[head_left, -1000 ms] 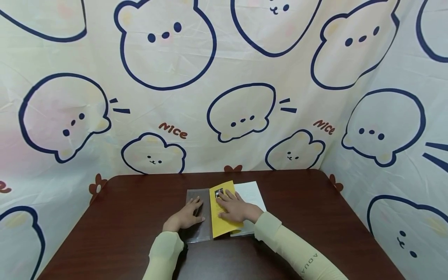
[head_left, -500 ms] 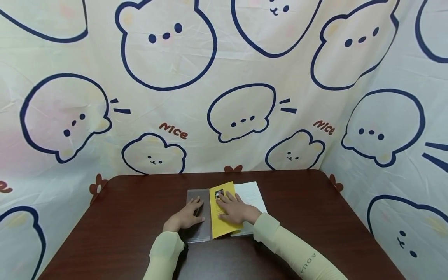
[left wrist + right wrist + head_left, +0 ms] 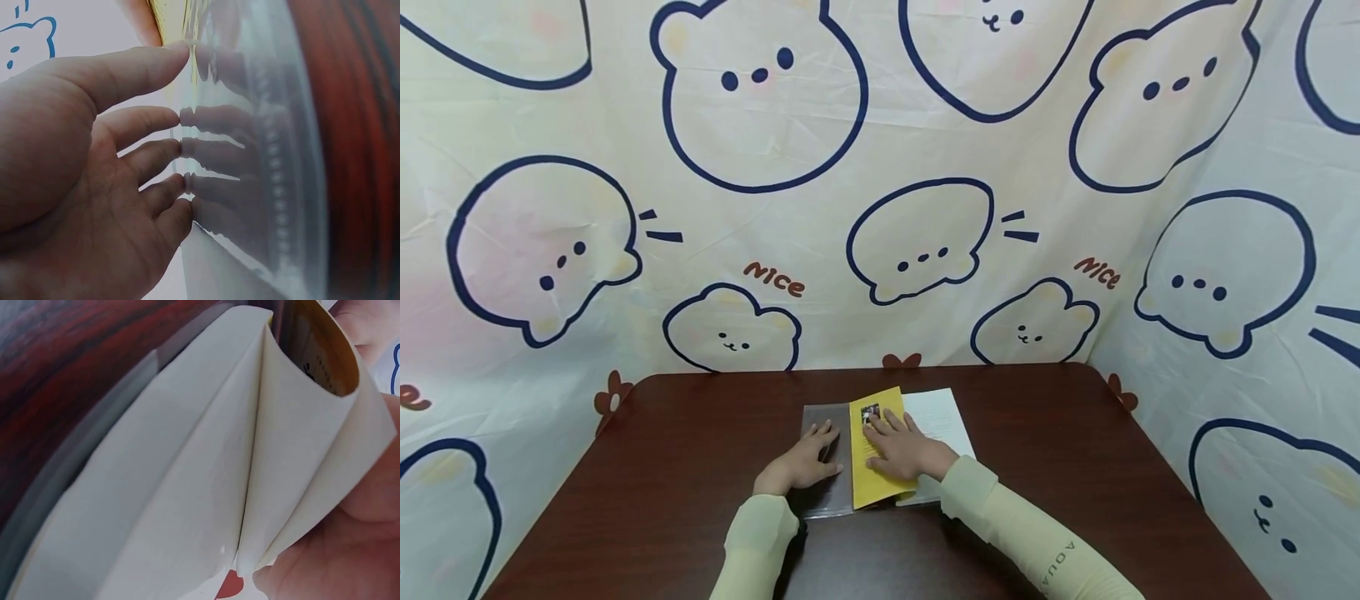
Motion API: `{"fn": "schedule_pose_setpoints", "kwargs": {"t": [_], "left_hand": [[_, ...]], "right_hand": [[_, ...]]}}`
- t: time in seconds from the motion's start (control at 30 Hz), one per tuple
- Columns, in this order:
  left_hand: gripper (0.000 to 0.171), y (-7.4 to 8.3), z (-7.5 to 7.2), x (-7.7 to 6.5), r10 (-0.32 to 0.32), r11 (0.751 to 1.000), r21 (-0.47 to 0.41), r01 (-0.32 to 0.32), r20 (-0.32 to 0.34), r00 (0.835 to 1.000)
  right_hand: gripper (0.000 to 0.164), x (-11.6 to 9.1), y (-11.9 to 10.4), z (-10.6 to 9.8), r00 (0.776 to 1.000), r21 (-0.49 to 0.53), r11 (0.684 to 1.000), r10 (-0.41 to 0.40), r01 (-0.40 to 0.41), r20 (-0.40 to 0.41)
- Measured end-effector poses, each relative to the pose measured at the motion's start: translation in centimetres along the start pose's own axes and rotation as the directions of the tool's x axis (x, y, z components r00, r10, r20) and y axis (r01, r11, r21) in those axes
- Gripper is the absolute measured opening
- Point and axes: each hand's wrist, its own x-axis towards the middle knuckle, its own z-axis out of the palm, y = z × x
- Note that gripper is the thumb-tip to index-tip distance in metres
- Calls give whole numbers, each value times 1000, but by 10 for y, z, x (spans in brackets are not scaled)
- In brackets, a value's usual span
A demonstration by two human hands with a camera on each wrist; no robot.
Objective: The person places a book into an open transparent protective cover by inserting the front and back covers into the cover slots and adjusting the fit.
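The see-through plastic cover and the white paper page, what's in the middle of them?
A yellow paper flap lies between them, with the person's right hand resting on it. The head view shows this.

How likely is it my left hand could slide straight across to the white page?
Probably not directly: the right hand, resting on the yellow page, sits between the left hand and the white page.
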Motion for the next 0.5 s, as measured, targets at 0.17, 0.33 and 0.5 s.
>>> {"fn": "schedule_pose_setpoints", "kwargs": {"t": [0.17,0.33,0.5], "left_hand": [[68,1,0,0,-14,1000,-4,14,-2,1000],[68,3,0,0,-20,1000,2,20,-5,1000],[67,3,0,0,-15,1000,-4,15,-9,1000]], "right_hand": [[63,1,-1,1,1000,-1,1000,5,-5,-6],[63,0,-3,1,1000,-15,1000,3,-3,-7],[63,-1,-5,-3,1000,-31,1000,0,0,-5]]}}
